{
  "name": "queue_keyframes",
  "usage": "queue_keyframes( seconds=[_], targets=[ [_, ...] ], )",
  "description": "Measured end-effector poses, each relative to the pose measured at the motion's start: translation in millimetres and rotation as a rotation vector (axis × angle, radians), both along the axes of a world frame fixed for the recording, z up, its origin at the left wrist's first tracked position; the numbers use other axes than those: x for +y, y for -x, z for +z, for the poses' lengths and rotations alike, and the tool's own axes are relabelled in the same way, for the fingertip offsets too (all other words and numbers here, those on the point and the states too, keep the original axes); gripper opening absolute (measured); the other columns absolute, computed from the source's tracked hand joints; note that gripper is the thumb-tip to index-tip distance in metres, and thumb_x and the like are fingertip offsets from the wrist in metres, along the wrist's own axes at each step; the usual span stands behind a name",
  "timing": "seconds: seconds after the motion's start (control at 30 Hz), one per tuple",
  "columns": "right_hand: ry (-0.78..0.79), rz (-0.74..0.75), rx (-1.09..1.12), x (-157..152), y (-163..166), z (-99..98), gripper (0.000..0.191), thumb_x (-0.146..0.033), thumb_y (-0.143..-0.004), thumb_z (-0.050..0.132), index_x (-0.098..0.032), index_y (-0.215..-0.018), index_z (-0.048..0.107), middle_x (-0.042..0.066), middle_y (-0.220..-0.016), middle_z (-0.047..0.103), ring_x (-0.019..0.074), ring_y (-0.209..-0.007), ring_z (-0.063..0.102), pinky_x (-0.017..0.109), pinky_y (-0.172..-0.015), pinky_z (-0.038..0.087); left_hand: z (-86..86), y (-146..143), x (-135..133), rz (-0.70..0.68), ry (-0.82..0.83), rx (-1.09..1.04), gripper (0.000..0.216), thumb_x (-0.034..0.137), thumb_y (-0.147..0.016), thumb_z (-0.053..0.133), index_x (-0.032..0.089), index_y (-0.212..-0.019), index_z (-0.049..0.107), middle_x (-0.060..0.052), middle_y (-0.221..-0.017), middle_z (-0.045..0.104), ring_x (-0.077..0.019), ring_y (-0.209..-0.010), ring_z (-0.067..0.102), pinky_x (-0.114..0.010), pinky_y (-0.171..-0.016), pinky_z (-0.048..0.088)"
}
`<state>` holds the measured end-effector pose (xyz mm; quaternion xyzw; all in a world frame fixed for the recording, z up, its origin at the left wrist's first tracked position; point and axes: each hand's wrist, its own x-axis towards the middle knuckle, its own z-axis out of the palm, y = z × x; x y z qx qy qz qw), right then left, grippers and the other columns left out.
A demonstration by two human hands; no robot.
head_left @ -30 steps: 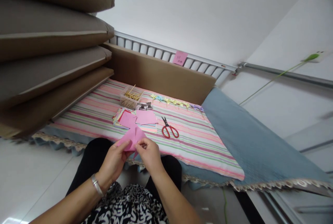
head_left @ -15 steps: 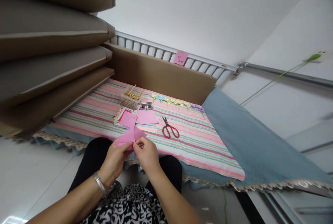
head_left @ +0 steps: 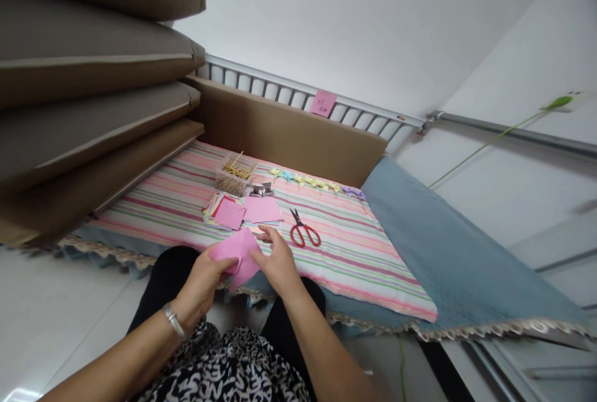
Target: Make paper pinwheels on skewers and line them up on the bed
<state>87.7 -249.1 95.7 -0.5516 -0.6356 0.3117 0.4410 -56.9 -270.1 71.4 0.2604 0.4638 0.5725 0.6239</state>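
Observation:
A folded pink paper (head_left: 237, 254) is held over the near edge of the striped cloth (head_left: 354, 252). My left hand (head_left: 201, 282) pinches its left side, with a silver bracelet on the wrist. My right hand (head_left: 278, 262) holds the paper's right side with the thumb on it and the fingers stretched forward. Just beyond lies a stack of coloured paper squares (head_left: 242, 211) with pink sheets on top. Red-handled scissors (head_left: 304, 231) lie to the right of my right hand.
A clear box of sticks (head_left: 234, 175) and small metal clips (head_left: 260, 190) sit behind the paper stack. A row of small folded paper pieces (head_left: 317, 183) runs along a cardboard panel (head_left: 289, 134). Brown cushions (head_left: 88, 72) are stacked at the left. A blue quilt (head_left: 448, 265) lies to the right.
My right hand has moved forward and opened its fingers out over the paper. The pink paper has been spread flatter and sits a little farther from me.

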Motion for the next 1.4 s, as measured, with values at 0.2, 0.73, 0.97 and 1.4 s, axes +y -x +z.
queue_keyframes(
  seconds=[0.2,0.73,0.97,1.4],
  targets=[
    [0.404,0.197,0.428,8,5,-24.3,0.078,-0.013,-0.053,0.068,-0.023,-0.127,0.049,-0.005,-0.068,0.063,0.0135,-0.053,0.057,0.023,-0.049,0.044,-1.7,-2,-3,-0.054,0.026,0.071,0.035,0.013,-0.051,0.075,0.012,-0.085,0.067,-0.001,-0.060,0.066,-0.0187,-0.058,0.063,-0.028,-0.056,0.048],
    [0.442,0.088,0.628,0,6,-23.6,0.075,-0.011,-0.048,0.068,-0.019,-0.119,0.048,-0.005,-0.064,0.065,0.0129,-0.047,0.055,0.020,-0.044,0.039,-2.9,-6,-8,-0.162,0.018,-0.119,0.037,0.020,-0.058,0.079,0.012,-0.092,0.067,-0.008,-0.078,0.073,-0.0172,-0.063,0.064,-0.027,-0.061,0.049],
    [0.382,0.081,0.739,-12,9,-13.0,0.061,-0.015,-0.054,0.068,-0.020,-0.112,0.048,-0.005,-0.064,0.065,0.0126,-0.049,0.055,0.020,-0.047,0.039,1.0,-6,-13,-0.225,0.059,-0.185,0.027,0.021,-0.061,0.078,0.011,-0.086,0.072,-0.010,-0.078,0.074,-0.0162,-0.068,0.065,-0.024,-0.067,0.049],
    [0.367,0.134,0.740,-14,12,-18.1,0.056,-0.020,-0.060,0.069,-0.019,-0.112,0.049,0.000,-0.078,0.068,0.0160,-0.065,0.062,0.025,-0.061,0.047,-2.8,-4,-9,-0.123,0.052,-0.122,0.022,0.023,-0.055,0.081,0.010,-0.069,0.071,-0.006,-0.063,0.071,-0.0137,-0.054,0.060,-0.024,-0.056,0.046]
  ],
)
